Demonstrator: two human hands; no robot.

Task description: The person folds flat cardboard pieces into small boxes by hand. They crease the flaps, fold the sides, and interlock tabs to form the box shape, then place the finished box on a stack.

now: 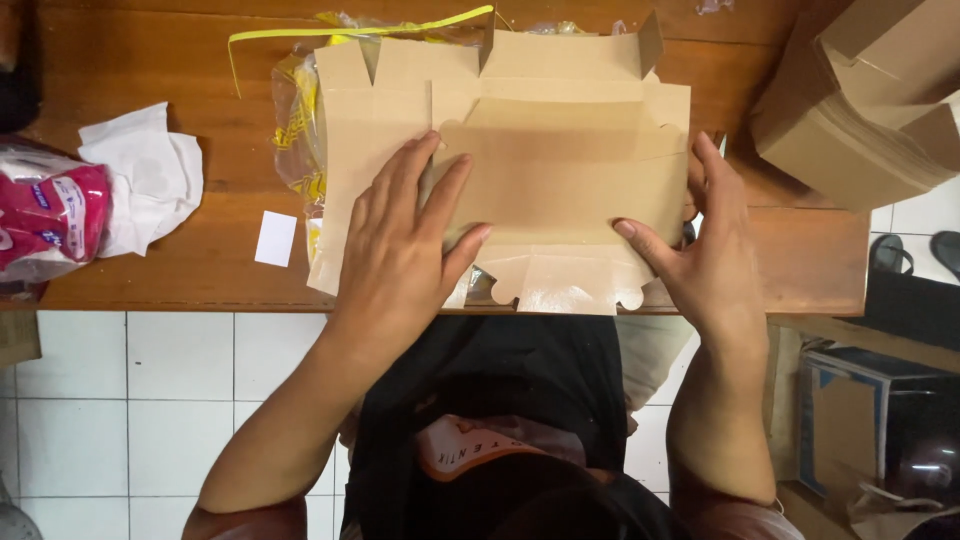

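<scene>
- The left hand (400, 245) lies palm down, fingers spread and nearly flat, on a tan cardboard box blank (540, 185); it presses on the card and grips nothing.
- The right hand (705, 255) is partly open: its thumb tip rests on the lower edge of the folded middle panel, and its fingers curl up around that panel's right end, so it has a loose hold of the card there.
- The box blank sits on a wooden table (150, 270) at the middle of the near edge, reaching most of the way to the far edge. Its scalloped front flap (560, 285) just overhangs the near edge.
- The blank's rear flaps stand up slightly near the far edge of the table; the middle panel is folded over and lies between the two hands.
- Under the blank's left side lies a clear plastic wrapper with yellow print (292, 120), and a yellow strap (350, 30) arcs from it along the far edge.
- A small white card (275, 238) lies on the wood just left of the blank, apart from it.
- Crumpled white paper (145, 175) lies towards the left edge, touching a red and white packet (50, 215) at the left edge.
- A stack of flat brown cardboard (860, 110) rests at the far right corner of the table, well apart from the right hand.
</scene>
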